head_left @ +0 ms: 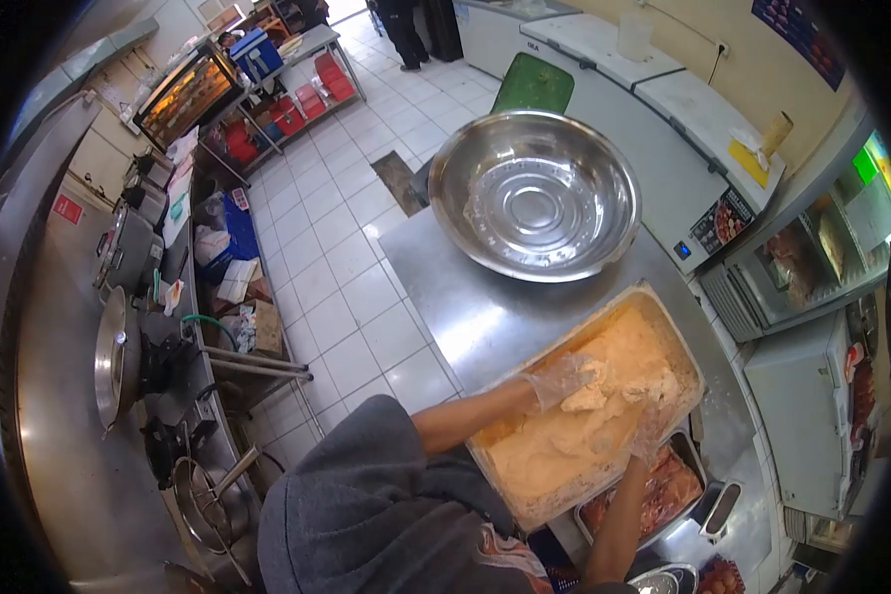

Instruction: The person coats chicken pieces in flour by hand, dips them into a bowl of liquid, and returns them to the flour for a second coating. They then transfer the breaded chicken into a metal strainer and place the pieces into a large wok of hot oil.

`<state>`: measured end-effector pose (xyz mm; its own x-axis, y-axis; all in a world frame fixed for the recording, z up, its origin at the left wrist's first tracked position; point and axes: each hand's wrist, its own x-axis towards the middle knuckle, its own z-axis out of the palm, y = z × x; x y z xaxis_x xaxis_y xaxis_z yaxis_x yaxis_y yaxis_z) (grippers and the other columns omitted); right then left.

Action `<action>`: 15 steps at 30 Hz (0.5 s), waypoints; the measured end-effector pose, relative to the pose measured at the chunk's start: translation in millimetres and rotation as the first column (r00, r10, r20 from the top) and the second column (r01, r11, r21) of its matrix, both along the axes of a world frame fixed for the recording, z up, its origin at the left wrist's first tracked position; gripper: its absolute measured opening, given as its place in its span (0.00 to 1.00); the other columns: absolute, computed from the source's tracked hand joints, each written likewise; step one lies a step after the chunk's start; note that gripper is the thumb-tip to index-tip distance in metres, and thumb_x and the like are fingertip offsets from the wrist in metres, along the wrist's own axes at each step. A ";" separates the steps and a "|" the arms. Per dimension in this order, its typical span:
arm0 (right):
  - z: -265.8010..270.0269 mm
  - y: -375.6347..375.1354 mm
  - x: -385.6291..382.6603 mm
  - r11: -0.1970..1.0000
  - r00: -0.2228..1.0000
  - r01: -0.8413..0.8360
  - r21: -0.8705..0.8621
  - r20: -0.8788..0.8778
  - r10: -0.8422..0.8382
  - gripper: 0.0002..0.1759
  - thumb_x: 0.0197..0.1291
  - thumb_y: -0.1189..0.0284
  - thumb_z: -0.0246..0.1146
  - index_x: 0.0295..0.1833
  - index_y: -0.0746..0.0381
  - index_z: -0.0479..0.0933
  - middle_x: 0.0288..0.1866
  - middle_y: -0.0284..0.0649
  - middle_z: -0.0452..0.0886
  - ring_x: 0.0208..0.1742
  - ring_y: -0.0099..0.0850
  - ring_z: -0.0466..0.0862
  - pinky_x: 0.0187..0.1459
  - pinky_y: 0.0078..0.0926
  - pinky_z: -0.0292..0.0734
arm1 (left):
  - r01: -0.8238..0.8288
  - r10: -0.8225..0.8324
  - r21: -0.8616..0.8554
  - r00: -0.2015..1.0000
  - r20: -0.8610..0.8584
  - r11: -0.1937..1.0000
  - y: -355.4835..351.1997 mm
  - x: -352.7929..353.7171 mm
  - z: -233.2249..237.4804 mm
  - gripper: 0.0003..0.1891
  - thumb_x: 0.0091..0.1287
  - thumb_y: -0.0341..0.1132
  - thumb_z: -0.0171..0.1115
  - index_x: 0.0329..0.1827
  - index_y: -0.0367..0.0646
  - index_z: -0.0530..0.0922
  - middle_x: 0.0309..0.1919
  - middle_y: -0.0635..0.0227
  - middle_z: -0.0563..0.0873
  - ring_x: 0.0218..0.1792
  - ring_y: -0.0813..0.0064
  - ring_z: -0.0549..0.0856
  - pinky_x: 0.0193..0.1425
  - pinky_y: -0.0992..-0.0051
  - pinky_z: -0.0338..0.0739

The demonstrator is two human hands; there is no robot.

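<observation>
Here we have the tray of flour mix (554, 455) at lower right of centre on the steel table (465, 307). A wide steel bowl (535, 193) sits above it, a tray of reddish meat (663, 495) is tucked just below right, and white floor tiles (337, 267) and a cooking line (129, 346) run up the left. We see the left hand (564, 381), in a clear glove, with fingers curled over a floured lump (592, 398) in the tray's upper middle. The right hand (648, 436) is sunk in the mix just below right of that lump, and we cannot tell how far it is spread.
</observation>
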<state>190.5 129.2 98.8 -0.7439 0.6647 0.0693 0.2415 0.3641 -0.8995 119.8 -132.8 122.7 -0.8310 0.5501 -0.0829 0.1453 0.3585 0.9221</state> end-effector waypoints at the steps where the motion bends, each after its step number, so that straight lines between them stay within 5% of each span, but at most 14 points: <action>1: 4.8 -3.1 4.5 0.995 1.000 0.017 -0.093 -0.012 -0.018 0.33 0.71 0.62 0.60 0.77 0.65 0.67 0.69 0.53 0.76 0.71 0.45 0.73 0.73 0.45 0.63 | 0.000 -0.011 0.068 0.985 0.171 0.998 -2.5 5.6 4.3 0.29 0.79 0.50 0.55 0.74 0.40 0.71 0.68 0.50 0.77 0.65 0.52 0.79 0.72 0.57 0.73; 3: 15.6 -11.5 11.6 0.949 1.000 0.030 -0.312 0.008 -0.029 0.32 0.72 0.62 0.60 0.76 0.65 0.67 0.67 0.51 0.77 0.68 0.44 0.75 0.69 0.43 0.66 | -0.034 -0.068 0.196 0.869 0.490 0.980 -8.4 5.5 31.7 0.30 0.79 0.50 0.54 0.77 0.41 0.68 0.71 0.50 0.75 0.65 0.53 0.78 0.74 0.60 0.72; 5: 21.5 -18.7 23.7 0.834 0.997 -0.002 -0.551 0.060 0.041 0.31 0.73 0.62 0.60 0.76 0.65 0.68 0.65 0.49 0.78 0.65 0.43 0.76 0.66 0.42 0.68 | 0.116 -0.201 0.221 0.888 0.414 0.968 -25.5 16.4 57.3 0.32 0.79 0.51 0.56 0.79 0.41 0.66 0.72 0.52 0.75 0.68 0.60 0.76 0.76 0.64 0.70; 7: 24.3 -31.4 24.0 0.603 0.986 -0.050 -0.796 0.058 0.158 0.31 0.73 0.63 0.59 0.76 0.65 0.68 0.62 0.47 0.79 0.62 0.41 0.78 0.63 0.41 0.71 | 0.213 -0.249 0.139 0.906 0.343 0.967 -19.6 -2.2 33.3 0.34 0.78 0.53 0.58 0.80 0.41 0.64 0.75 0.55 0.72 0.72 0.61 0.73 0.78 0.64 0.67; 8: 27.1 -35.6 28.5 0.476 0.973 -0.046 -0.878 0.069 0.221 0.30 0.74 0.63 0.59 0.76 0.65 0.68 0.61 0.46 0.80 0.61 0.41 0.79 0.61 0.41 0.72 | 0.170 -0.269 0.253 0.857 0.440 0.953 -17.8 -4.8 24.5 0.35 0.77 0.53 0.60 0.80 0.42 0.64 0.76 0.56 0.71 0.73 0.62 0.72 0.79 0.64 0.67; 10: 31.5 -44.1 38.3 0.339 0.953 -0.020 -0.941 0.085 0.292 0.29 0.74 0.64 0.59 0.76 0.65 0.69 0.59 0.44 0.81 0.58 0.39 0.80 0.58 0.39 0.75 | 0.013 -0.336 0.451 0.687 0.644 0.893 -18.5 14.1 11.1 0.37 0.76 0.54 0.62 0.80 0.42 0.64 0.77 0.59 0.69 0.74 0.64 0.71 0.80 0.65 0.66; 13: 29.2 -50.4 48.1 0.293 0.951 0.002 -0.956 0.093 0.296 0.28 0.75 0.64 0.58 0.76 0.65 0.69 0.56 0.41 0.83 0.53 0.38 0.83 0.53 0.38 0.79 | 0.069 -0.517 0.602 0.595 0.615 0.796 -19.2 12.9 7.8 0.38 0.72 0.48 0.70 0.79 0.40 0.65 0.72 0.62 0.74 0.68 0.74 0.77 0.73 0.69 0.75; 15: 27.5 -55.3 51.8 0.295 0.959 0.007 -0.956 0.090 0.269 0.27 0.76 0.65 0.58 0.75 0.65 0.69 0.53 0.40 0.84 0.51 0.36 0.84 0.50 0.37 0.81 | -0.044 -0.418 0.540 0.581 0.699 0.841 -24.5 22.4 11.4 0.36 0.72 0.47 0.70 0.78 0.40 0.66 0.72 0.62 0.75 0.69 0.74 0.76 0.73 0.69 0.74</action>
<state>242.3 73.9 126.3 -0.7281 0.0593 -0.6829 0.4894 -0.6526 -0.5784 142.2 -157.3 134.2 -0.4400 0.8380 -0.3226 -0.6809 -0.0770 0.7284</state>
